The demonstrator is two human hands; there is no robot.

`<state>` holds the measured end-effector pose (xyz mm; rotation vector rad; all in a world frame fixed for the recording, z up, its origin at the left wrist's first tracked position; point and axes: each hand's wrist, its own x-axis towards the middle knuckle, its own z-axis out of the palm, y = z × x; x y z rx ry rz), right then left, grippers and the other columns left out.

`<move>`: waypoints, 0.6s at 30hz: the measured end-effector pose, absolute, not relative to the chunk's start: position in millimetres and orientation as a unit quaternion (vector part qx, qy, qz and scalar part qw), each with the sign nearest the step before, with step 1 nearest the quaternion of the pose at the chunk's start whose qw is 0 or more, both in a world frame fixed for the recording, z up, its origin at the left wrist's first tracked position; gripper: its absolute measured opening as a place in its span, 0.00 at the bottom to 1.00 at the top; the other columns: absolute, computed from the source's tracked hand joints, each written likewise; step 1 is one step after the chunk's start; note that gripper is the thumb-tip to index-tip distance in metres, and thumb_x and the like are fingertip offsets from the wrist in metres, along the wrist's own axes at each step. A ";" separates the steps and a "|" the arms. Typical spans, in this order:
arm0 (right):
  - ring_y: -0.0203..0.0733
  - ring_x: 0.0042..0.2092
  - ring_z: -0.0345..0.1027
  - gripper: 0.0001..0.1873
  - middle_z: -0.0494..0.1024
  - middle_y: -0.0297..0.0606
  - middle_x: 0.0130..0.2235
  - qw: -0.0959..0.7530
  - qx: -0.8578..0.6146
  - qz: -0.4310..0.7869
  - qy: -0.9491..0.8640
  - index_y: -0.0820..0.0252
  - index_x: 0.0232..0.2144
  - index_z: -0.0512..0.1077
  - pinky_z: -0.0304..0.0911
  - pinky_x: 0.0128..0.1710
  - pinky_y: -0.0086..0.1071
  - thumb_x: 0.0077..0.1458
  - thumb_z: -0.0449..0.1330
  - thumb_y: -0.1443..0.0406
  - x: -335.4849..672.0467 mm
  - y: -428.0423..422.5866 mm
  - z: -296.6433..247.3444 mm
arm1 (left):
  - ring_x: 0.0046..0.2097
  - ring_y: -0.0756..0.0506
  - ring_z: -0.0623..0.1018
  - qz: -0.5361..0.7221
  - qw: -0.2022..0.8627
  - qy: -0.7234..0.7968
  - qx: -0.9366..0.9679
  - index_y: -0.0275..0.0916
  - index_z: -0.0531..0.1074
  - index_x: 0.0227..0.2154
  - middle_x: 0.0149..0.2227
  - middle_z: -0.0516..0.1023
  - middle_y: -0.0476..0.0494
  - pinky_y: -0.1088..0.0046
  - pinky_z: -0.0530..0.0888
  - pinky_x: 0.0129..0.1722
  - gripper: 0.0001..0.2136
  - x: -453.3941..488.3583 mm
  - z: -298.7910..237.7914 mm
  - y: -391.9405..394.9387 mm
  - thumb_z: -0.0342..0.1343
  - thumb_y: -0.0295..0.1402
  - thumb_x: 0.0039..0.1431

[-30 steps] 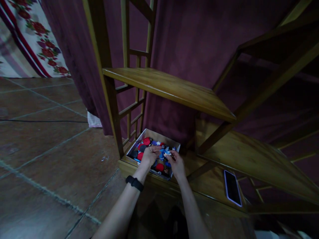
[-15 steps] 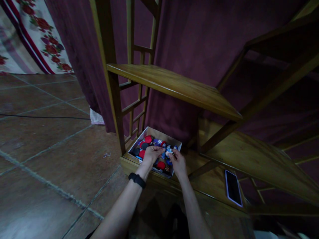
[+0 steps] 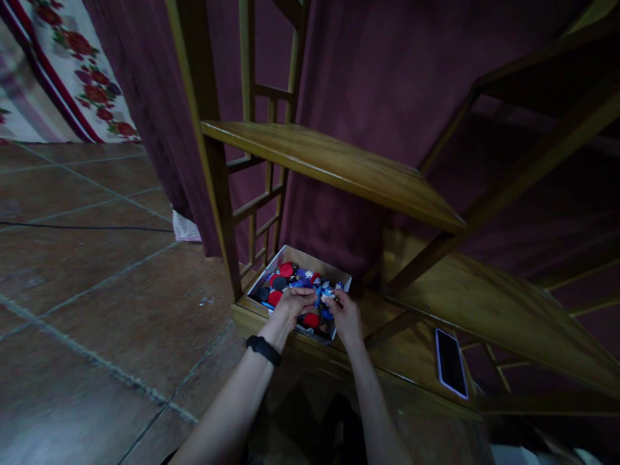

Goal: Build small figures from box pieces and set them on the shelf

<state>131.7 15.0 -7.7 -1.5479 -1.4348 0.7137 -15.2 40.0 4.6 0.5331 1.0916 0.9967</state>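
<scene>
A shallow white box (image 3: 265, 278) holds several small colourful figures with red (image 3: 275, 298) and dark round discs among them. Over its right half, my left hand (image 3: 292, 305) and my right hand (image 3: 347, 318) meet at a small blue-and-white figurine (image 3: 327, 294). The fingers of both hands are closed on it, the left from one side and the right from the other. Its lower part and its finer details are too small and dim to tell. A black band (image 3: 264, 349) circles my left wrist.
The box stands on the low board of a wooden shelf unit, below a higher shelf (image 3: 329, 158). A lattice side (image 3: 259, 206) rises at its left. Farther right lies a phone (image 3: 451, 363) in a light purple case. A purple curtain (image 3: 358, 77) hangs behind; tiled floor (image 3: 121, 290) spreads left.
The whole view has shifted slightly, so the shelf and box appear a little further left. Both hands stay at the figurine, with only tiny finger movement.
</scene>
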 end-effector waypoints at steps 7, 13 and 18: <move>0.43 0.38 0.70 0.15 0.78 0.36 0.37 0.423 -0.630 0.264 -0.595 0.55 0.39 0.72 0.64 0.40 0.35 0.49 0.57 0.58 131.5 12.3 -3.9 | 0.28 0.49 0.74 0.449 0.700 0.494 0.252 0.32 0.75 0.24 0.24 0.76 0.45 0.71 0.71 0.33 0.14 -17.9 8.6 38.8 0.70 0.30 0.30; 0.42 0.43 0.69 0.11 0.76 0.37 0.41 0.406 -0.597 0.213 -0.658 0.55 0.38 0.72 0.62 0.44 0.34 0.52 0.56 0.62 133.0 8.8 4.1 | 0.25 0.51 0.73 0.436 0.698 0.509 0.253 0.32 0.74 0.22 0.21 0.75 0.46 0.72 0.72 0.31 0.15 -17.2 11.8 36.4 0.70 0.32 0.27; 0.41 0.42 0.69 0.10 0.75 0.37 0.40 0.380 -0.577 0.194 -0.697 0.54 0.38 0.73 0.62 0.43 0.32 0.53 0.56 0.63 131.8 4.6 12.1 | 0.23 0.51 0.73 0.427 0.696 0.523 0.244 0.32 0.72 0.20 0.19 0.73 0.48 0.73 0.72 0.29 0.15 -17.8 13.4 35.8 0.70 0.29 0.28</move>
